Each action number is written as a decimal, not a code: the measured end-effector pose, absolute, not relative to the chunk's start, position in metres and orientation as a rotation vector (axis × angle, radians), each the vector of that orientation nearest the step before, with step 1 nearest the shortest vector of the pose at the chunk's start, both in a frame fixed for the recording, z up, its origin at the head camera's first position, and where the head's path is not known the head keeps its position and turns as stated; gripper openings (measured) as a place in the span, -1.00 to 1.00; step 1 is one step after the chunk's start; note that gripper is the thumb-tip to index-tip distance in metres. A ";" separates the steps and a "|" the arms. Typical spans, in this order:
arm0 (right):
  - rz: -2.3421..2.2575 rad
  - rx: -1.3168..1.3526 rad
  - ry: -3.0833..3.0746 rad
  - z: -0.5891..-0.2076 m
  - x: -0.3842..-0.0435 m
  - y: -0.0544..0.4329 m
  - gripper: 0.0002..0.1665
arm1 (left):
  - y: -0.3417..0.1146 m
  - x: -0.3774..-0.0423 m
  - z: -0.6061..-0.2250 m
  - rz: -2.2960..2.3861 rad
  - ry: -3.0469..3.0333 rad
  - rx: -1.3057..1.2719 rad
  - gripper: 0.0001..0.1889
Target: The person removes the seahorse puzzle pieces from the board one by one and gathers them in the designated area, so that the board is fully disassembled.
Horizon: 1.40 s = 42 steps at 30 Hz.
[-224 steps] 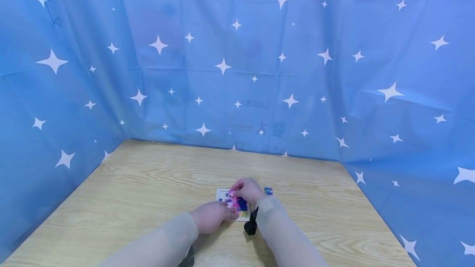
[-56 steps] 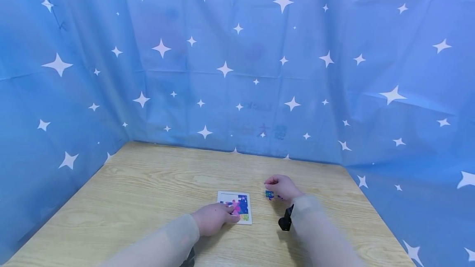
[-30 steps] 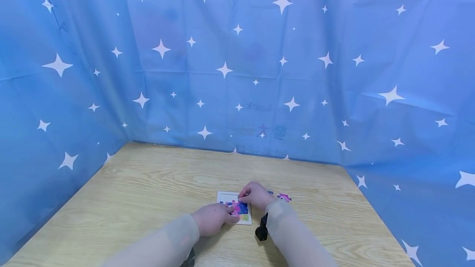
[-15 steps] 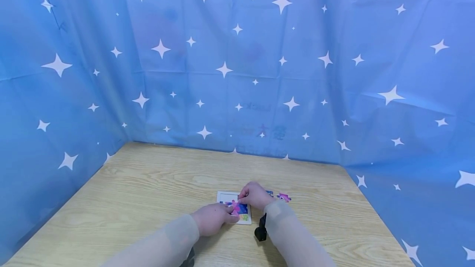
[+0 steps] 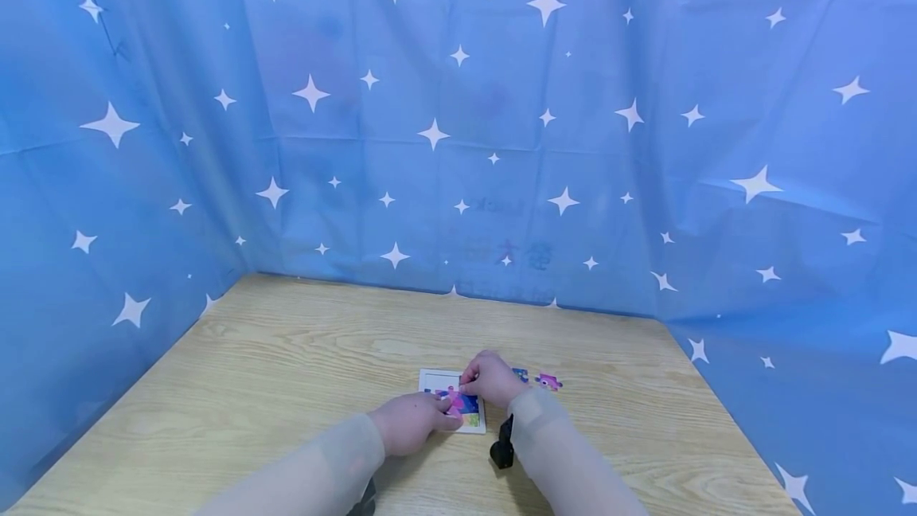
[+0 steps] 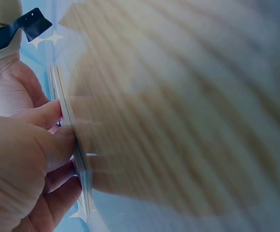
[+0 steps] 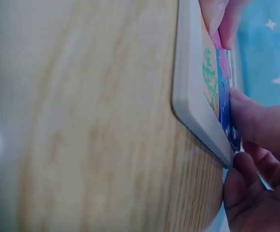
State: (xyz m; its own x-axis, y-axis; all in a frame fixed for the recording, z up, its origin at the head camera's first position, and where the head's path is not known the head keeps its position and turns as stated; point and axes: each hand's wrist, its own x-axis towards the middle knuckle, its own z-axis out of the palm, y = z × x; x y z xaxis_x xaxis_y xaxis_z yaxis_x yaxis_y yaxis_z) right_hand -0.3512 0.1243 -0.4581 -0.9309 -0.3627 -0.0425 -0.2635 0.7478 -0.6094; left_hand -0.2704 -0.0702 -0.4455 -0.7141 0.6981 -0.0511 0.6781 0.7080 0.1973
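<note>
A small jigsaw puzzle sits in a white frame (image 5: 427, 373) on the table. Pink, dark blue and yellow-green pieces (image 5: 470, 420) fill part of it; bare white backing shows at the far side. My left hand (image 5: 410, 422) grips the frame's near left side, with fingertips on the pieces. In the left wrist view its thumb (image 6: 63, 145) lies against the frame's edge. At the far right corner my right hand (image 5: 494, 381) pinches at a dark blue puzzle piece (image 7: 223, 92), mostly covered by the fingers in the head view.
Right of the frame lie two loose puzzle pieces, a blue-green one (image 5: 520, 375) and a pink one (image 5: 548, 382). A wooden table (image 5: 308, 357) is under everything. Blue star-printed cloth (image 5: 458, 166) hangs behind and at both sides. Black camera mounts (image 5: 503, 444) sit on the wrists.
Earlier my right hand held a pink piece over the frame, then was over the loose pieces at the right; the pink one now lies there. It returned to the frame's far right corner. My left hand stayed.
</note>
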 end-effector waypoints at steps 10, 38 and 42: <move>-0.956 -0.467 2.787 -0.459 -0.348 0.124 -0.85 | -0.070 -0.272 -0.446 0.238 2.787 1.137 -0.61; -1.110 -0.395 2.718 -0.460 -0.348 0.132 -0.81 | -0.069 -0.271 -0.446 0.288 2.776 1.066 -0.62; -1.124 -0.438 2.721 -0.460 -0.351 0.135 -0.86 | -0.069 -0.271 -0.445 0.261 2.780 1.080 -0.62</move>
